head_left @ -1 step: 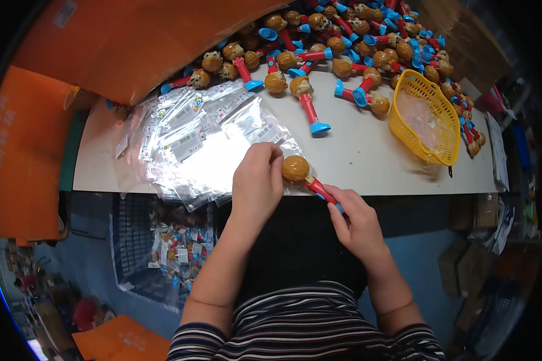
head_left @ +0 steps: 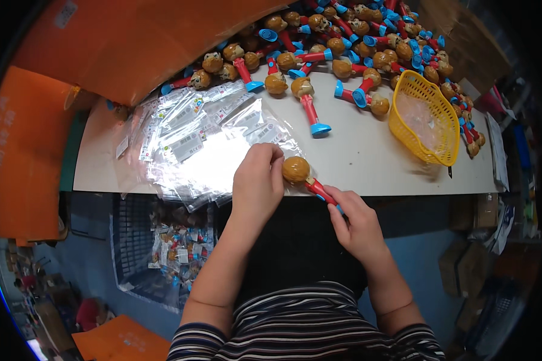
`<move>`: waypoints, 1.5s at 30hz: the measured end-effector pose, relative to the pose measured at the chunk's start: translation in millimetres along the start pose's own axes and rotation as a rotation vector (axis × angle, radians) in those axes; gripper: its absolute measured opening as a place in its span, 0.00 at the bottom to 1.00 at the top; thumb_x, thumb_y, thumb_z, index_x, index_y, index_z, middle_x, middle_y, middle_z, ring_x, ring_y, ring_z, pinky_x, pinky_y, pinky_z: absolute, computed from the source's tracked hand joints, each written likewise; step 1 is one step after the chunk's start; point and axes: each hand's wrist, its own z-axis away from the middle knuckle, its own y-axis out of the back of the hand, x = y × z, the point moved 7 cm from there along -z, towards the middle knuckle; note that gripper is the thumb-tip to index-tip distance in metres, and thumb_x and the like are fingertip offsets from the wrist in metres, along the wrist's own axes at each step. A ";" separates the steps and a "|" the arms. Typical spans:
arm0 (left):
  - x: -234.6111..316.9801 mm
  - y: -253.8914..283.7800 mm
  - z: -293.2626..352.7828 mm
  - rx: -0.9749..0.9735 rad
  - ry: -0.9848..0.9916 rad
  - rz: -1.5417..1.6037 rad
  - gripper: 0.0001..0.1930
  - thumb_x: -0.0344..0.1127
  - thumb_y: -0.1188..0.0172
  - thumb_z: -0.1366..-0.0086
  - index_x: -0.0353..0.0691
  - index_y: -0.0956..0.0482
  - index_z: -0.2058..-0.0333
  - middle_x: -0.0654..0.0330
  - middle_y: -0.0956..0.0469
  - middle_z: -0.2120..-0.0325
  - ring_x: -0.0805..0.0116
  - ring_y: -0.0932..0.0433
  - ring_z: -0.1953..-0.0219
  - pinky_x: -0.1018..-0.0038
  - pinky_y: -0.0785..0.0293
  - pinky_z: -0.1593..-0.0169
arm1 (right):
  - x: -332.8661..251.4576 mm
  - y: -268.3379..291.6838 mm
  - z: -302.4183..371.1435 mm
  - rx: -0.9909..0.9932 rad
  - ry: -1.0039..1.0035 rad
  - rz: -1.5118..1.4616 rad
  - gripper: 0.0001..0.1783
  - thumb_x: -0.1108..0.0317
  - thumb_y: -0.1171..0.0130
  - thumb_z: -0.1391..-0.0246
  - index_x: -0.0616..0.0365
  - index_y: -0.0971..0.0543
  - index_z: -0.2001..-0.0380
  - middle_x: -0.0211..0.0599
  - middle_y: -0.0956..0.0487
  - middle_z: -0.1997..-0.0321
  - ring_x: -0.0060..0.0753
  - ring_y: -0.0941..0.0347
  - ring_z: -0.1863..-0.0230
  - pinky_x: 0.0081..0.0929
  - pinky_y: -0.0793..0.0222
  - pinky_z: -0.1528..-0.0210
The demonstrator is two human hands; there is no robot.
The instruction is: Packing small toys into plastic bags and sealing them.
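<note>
A toy figure with a round brown head and a slim red body lies aslant at the table's near edge. My right hand pinches it by the blue lower end. Close against the head's left side is my left hand, its fingers curled together; what they hold, if anything, is hidden. Beyond and left of that hand spreads a heap of clear plastic bags with printed labels, shiny with glare. One loose toy figure lies farther back on the table, its blue foot toward me.
Many similar toy figures are piled along the table's far side. A yellow basket containing clear plastic stands at the right. Below the table's left part sits a dark blue crate of bagged toys. Orange sheets flank the left.
</note>
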 end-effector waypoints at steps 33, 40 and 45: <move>38.1 1.8 26.9 0.068 -0.253 -0.120 0.07 0.23 0.38 0.45 0.38 0.25 0.68 0.54 0.25 0.70 0.51 0.27 0.65 0.63 0.32 0.60 | 17.5 -21.6 6.9 -0.240 -0.092 -0.369 0.23 0.81 0.43 0.46 0.63 0.28 0.46 0.47 0.32 0.48 0.47 0.33 0.47 0.31 0.38 0.41; 48.2 -1.3 38.1 0.044 -0.304 -0.079 0.08 0.23 0.37 0.46 0.38 0.25 0.67 0.54 0.25 0.70 0.51 0.26 0.65 0.62 0.32 0.60 | 14.6 -9.4 -12.9 0.080 0.125 -0.180 0.20 0.79 0.32 0.56 0.61 0.21 0.57 0.42 0.21 0.57 0.43 0.24 0.56 0.30 0.27 0.54; 40.8 9.0 29.7 0.107 -0.309 -0.090 0.08 0.24 0.38 0.46 0.38 0.25 0.67 0.55 0.26 0.71 0.51 0.27 0.65 0.62 0.33 0.61 | 6.3 -24.0 -12.3 0.112 0.325 -0.063 0.20 0.79 0.31 0.59 0.61 0.20 0.59 0.42 0.19 0.59 0.44 0.22 0.60 0.31 0.25 0.56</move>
